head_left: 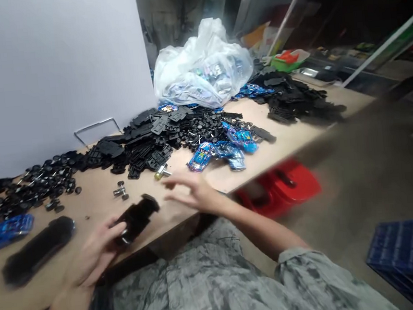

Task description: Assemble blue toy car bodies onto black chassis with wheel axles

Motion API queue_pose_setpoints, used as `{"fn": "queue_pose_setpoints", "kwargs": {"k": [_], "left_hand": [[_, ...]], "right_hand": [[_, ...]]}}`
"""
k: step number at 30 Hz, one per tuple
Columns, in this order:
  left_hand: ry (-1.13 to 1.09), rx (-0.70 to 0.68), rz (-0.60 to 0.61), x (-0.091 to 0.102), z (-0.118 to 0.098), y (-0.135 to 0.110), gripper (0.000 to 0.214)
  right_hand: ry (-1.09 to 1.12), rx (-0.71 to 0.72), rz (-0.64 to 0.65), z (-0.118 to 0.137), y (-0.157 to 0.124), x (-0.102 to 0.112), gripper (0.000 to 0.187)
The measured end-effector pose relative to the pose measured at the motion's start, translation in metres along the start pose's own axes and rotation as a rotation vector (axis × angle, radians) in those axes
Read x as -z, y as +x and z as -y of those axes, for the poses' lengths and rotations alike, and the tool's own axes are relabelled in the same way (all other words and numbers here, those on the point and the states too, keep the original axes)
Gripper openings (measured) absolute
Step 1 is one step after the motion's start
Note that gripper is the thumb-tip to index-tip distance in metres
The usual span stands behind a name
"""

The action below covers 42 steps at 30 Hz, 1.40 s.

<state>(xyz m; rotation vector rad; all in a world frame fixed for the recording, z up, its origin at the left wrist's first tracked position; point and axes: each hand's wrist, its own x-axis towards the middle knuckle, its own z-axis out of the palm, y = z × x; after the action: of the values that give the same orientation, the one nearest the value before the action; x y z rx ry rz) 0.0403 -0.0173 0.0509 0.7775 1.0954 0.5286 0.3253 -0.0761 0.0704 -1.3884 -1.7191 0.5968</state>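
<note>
One black part [140,219] is pinched in the left hand [98,251] over the table [97,193], too blurry to tell if it's finished; right hand [192,191] spread, looks empty; wheels [46,181] and black plates [154,135] lie heaped, so loads left imo.

Glossy blue car shells [200,157], matt black plastic plates [169,123].
Crinkly plastic bag [202,63]; smooth tabletop [264,155]; blurred held part [139,216], probably plastic.

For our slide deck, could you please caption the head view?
Left hand holding a black part, right hand open, with blue toy-car bodies beyond on the bench.
</note>
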Motion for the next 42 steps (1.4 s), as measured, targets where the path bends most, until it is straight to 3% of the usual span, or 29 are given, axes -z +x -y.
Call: {"fn": "queue_pose_setpoints", "kwargs": {"k": [2,4,7,9,12,19,23,26,31,36,42], "left_hand": [[-0.144,-0.030,-0.176,-0.005,0.000,-0.004,0.020],[-0.259,-0.021,-0.316,-0.013,-0.002,-0.009,0.019],[-0.382,0.004,-0.399,-0.030,-0.005,-0.013,0.029],[-0.446,0.004,-0.394,-0.041,-0.008,-0.013,0.031],[-0.513,-0.017,-0.359,-0.055,-0.010,-0.009,0.029],[-0.495,-0.083,-0.286,-0.060,-0.002,-0.009,0.024],[-0.534,-0.099,-0.353,-0.056,0.001,-0.008,0.042],[-0.600,-0.102,-0.320,-0.051,-0.001,-0.006,0.047],[-0.688,-0.077,-0.188,-0.041,-0.001,-0.004,0.048],[-0.568,-0.107,-0.170,-0.040,0.006,0.000,0.037],[-0.422,-0.158,-0.005,-0.048,0.014,0.006,0.019]], "right_hand": [[-0.100,-0.090,-0.238,-0.024,-0.017,0.047,0.022],[-0.183,-0.174,-0.390,-0.051,-0.030,0.095,0.027],[-0.285,-0.235,-0.477,-0.082,-0.032,0.150,0.031],[-0.329,-0.223,-0.452,-0.092,-0.018,0.166,0.029],[-0.384,-0.164,-0.328,-0.097,0.021,0.162,0.023],[-0.639,-0.092,0.069,-0.108,0.108,0.108,0.013],[-0.788,-0.153,0.186,-0.114,0.133,0.079,0.039],[-0.835,-0.186,0.232,-0.114,0.139,0.066,0.041],[-0.814,-0.172,0.201,-0.106,0.133,0.080,0.034],[-0.707,-0.130,0.072,-0.092,0.115,0.109,0.022],[-0.512,0.004,-0.144,-0.095,0.092,0.107,0.016]]}}
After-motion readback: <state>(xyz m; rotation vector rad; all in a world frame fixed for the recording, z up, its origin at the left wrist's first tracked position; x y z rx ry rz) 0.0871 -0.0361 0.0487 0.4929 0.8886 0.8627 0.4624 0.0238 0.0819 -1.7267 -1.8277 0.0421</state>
